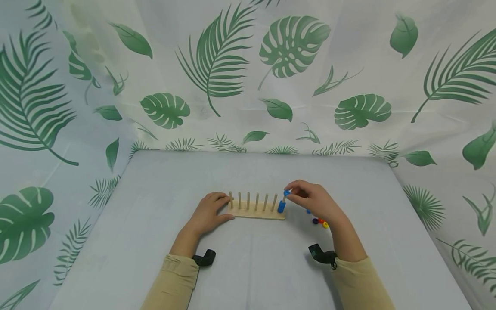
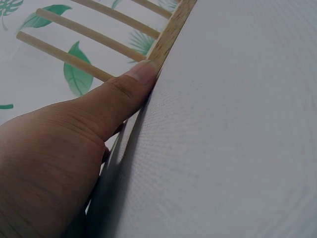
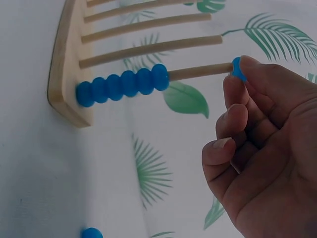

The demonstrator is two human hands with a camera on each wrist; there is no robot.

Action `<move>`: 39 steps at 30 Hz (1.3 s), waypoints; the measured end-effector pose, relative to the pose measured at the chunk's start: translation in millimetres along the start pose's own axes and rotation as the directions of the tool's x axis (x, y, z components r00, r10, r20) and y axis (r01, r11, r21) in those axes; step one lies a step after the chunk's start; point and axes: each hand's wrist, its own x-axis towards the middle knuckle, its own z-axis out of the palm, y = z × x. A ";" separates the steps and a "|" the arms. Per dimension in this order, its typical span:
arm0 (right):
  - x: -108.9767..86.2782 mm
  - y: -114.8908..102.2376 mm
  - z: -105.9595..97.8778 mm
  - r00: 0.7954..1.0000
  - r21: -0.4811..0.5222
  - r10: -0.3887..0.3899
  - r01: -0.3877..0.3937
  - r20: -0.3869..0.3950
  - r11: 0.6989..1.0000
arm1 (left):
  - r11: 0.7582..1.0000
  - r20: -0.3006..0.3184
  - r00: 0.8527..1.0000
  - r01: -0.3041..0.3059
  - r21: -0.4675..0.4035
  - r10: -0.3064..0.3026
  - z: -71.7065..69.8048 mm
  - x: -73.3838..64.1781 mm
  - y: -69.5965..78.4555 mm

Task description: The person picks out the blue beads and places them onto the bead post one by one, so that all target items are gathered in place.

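A wooden peg board (image 1: 255,213) with a row of upright pegs lies on the table. My left hand (image 1: 205,214) grips its left end, thumb (image 2: 141,74) along the near edge and fingers behind. Several blue beads (image 3: 130,83) are stacked on the rightmost peg, from the base to about halfway up. Between thumb and index finger, my right hand (image 1: 317,201) pinches another blue bead (image 3: 238,68) right at that peg's tip. The other pegs, such as the neighbouring peg (image 3: 153,48), are bare.
Right of the board, below my right hand, lie loose beads: a dark bead (image 1: 315,221), a red bead (image 1: 320,221), a yellow bead (image 1: 325,225) and a blue bead (image 3: 92,233). A white cloth wall (image 1: 240,125) with green leaves stands behind the table (image 1: 248,267).
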 end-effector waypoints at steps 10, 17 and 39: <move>1.2 7.9 10.4 0.999 0.004 0.023 -0.023 0.030 1.000 | 1.000 -0.005 1.000 -0.014 0.004 0.014 -0.1 -0.1 -0.8; 1.0 15.0 18.6 0.999 0.002 0.038 -0.038 0.032 0.999 | 1.000 -0.015 1.000 -0.026 -0.006 0.026 -1.2 -0.5 -0.1; -1.0 29.1 30.1 0.997 0.054 0.051 -0.054 0.052 0.997 | 1.000 -0.002 1.000 -0.016 -0.006 0.016 -1.2 -0.2 0.2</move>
